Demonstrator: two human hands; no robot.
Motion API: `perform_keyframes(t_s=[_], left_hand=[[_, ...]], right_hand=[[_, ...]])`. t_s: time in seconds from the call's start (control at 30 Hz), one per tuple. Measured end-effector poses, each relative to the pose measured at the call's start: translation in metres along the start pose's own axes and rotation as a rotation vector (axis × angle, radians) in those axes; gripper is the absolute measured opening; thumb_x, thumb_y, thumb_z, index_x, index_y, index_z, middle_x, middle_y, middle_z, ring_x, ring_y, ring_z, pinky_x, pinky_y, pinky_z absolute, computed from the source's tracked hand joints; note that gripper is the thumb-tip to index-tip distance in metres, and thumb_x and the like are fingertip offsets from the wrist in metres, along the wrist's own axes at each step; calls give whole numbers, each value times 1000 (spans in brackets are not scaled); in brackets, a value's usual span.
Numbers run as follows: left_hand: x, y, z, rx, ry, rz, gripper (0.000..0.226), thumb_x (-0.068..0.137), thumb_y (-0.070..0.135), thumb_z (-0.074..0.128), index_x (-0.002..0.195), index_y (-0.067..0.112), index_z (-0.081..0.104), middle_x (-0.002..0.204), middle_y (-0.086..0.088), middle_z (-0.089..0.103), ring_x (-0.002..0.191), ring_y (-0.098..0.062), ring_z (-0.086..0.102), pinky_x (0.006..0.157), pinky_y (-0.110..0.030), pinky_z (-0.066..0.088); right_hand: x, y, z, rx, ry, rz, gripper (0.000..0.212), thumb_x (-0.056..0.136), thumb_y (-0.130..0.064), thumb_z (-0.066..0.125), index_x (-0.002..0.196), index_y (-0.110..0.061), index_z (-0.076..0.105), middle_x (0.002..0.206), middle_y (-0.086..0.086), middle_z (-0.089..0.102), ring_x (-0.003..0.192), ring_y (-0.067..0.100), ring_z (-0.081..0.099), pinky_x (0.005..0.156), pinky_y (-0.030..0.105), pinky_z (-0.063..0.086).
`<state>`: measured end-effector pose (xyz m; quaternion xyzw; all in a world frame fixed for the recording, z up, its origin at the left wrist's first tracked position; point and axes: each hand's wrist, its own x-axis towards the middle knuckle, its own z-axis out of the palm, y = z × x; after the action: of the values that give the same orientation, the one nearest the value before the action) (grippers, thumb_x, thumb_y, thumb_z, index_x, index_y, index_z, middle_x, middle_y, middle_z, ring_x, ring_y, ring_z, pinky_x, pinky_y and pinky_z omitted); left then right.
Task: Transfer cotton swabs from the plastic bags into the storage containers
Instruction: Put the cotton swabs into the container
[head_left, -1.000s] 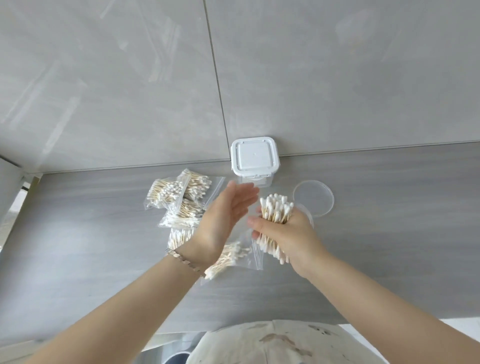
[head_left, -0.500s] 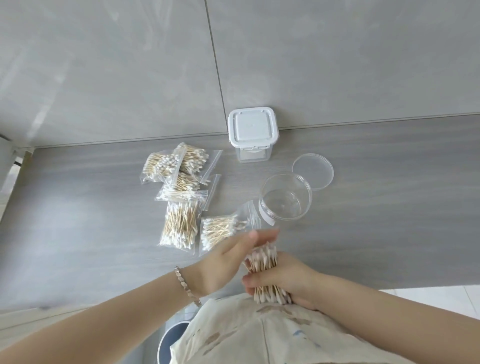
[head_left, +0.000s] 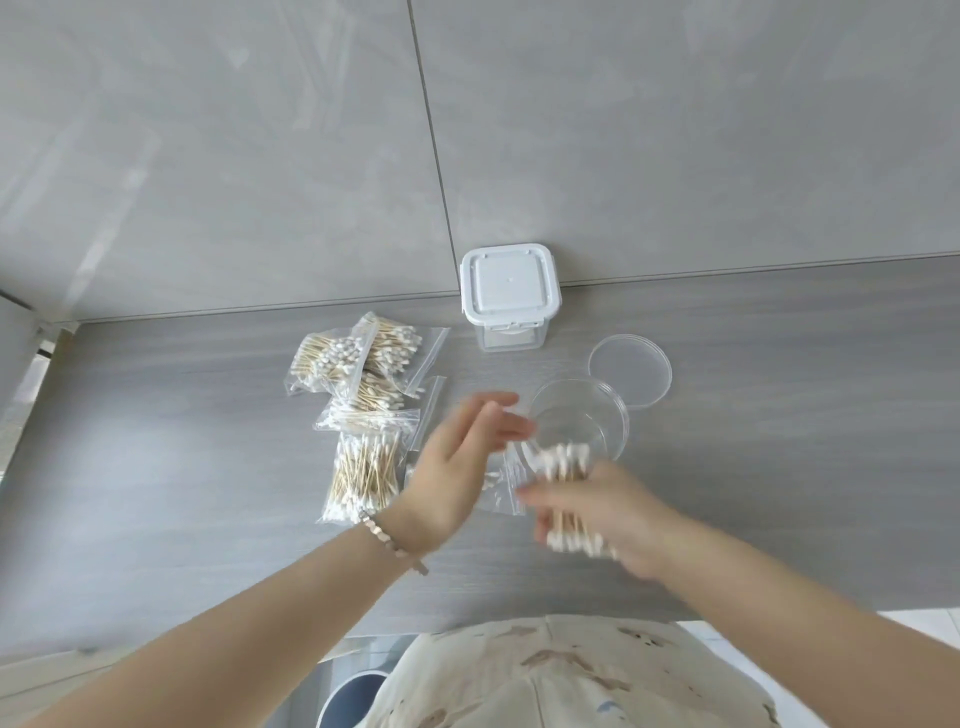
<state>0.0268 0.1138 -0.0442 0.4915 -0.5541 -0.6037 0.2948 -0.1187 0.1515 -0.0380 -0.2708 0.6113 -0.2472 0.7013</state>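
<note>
Right hand (head_left: 610, 512) was wrapped round a bundle of cotton swabs (head_left: 566, 499), fist closed on the sticks at mid-length, white tips poking out top & bottom. Blurred, so exact finger placement couldn't be told. Top ends of the bundle sat just at the near rim of the round clear container (head_left: 579, 423), which stood open on the desk (head_left: 779, 467); whether tips were touching the rim, can't say.

Left hand (head_left: 462, 473) was flat & spread, palm turned toward the bundle, fingers together-ish, holding nothing, close beside the swabs but w/ a gap showing. A bracelet (head_left: 392, 540) sat on that wrist.

Under & between the hands lay a near-empty clear plastic bag (head_left: 501, 488), flat on the desk, partly hidden by the left hand.

To the left, a pile of full bags of swabs (head_left: 363, 415): two overlapping at the back, one across the middle, one lying lengthwise nearest the person. All sealed as far as could be seen.

The round lid (head_left: 631, 371) lay flat just behind & right of the open container, edges overlapping in view. A square container w/ white clip lid (head_left: 510, 291) stood shut at the back, against the grey wall (head_left: 260, 156).

Bottom of view: patterned clothing (head_left: 571, 675) & part of a blue-grey bin rim (head_left: 353, 696).
</note>
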Motion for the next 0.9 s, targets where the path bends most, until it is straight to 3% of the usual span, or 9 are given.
perform_keyframes(t_s=[0.07,0.2,0.33,0.43,0.5,0.57,0.67,0.77,0.9], left_hand=[[21,0,-6,106,147,-27,18,95,13,43,108,20,54,101,5,66,97,-12,62,88,-27,47],[47,-3,-4,411,-2,-160,37,91,20,54,127,17,48,108,6,56,90,-11,58,62,-11,48],[59,-1,8,508,-144,-285,33,90,31,55,119,15,49,82,4,62,80,-22,65,64,-28,52],[62,0,10,437,-153,-305,22,89,24,55,108,14,49,75,-1,64,72,-22,68,66,-35,56],[63,-1,11,350,-158,-318,16,89,20,55,102,14,48,75,-4,63,66,-19,68,62,-34,58],[63,-3,10,295,-158,-312,11,90,19,56,95,15,48,72,-3,62,64,-17,67,59,-30,57],[62,-4,12,316,-159,-272,12,89,24,57,88,18,47,70,0,62,63,-15,63,55,-27,54],[58,-6,8,481,-150,-135,30,85,36,62,107,19,50,95,3,58,84,-11,58,76,-26,49],[43,-17,-19,728,-248,14,107,62,54,75,144,17,17,145,3,27,134,-11,25,113,-31,23]], right_hand=[[15,-25,-18,-28,134,-51,13,76,-5,72,73,-9,60,50,2,60,44,11,59,48,22,52],[47,-53,-37,-192,164,32,16,76,5,66,69,-5,56,57,9,58,50,18,60,52,30,55],[80,-45,-30,-514,176,243,9,71,2,66,74,0,58,73,17,62,68,27,64,65,35,58],[92,-36,-24,-785,208,266,15,73,-12,67,73,-6,54,79,9,55,75,23,56,54,24,43],[97,-29,-22,-774,218,270,15,81,-16,62,92,-6,57,88,8,52,80,22,51,55,24,38],[95,-25,-20,-797,235,259,15,87,-21,55,93,-7,56,81,6,54,71,20,52,53,24,40],[94,-26,-21,-884,200,249,20,85,-21,50,68,-11,49,60,3,51,51,15,49,45,22,39],[80,-40,-22,-955,139,238,21,82,-22,55,65,-11,51,59,3,53,58,18,54,49,22,40],[52,-58,-31,-1048,203,90,23,85,-28,57,94,-6,59,88,6,61,88,24,60,63,26,45]])
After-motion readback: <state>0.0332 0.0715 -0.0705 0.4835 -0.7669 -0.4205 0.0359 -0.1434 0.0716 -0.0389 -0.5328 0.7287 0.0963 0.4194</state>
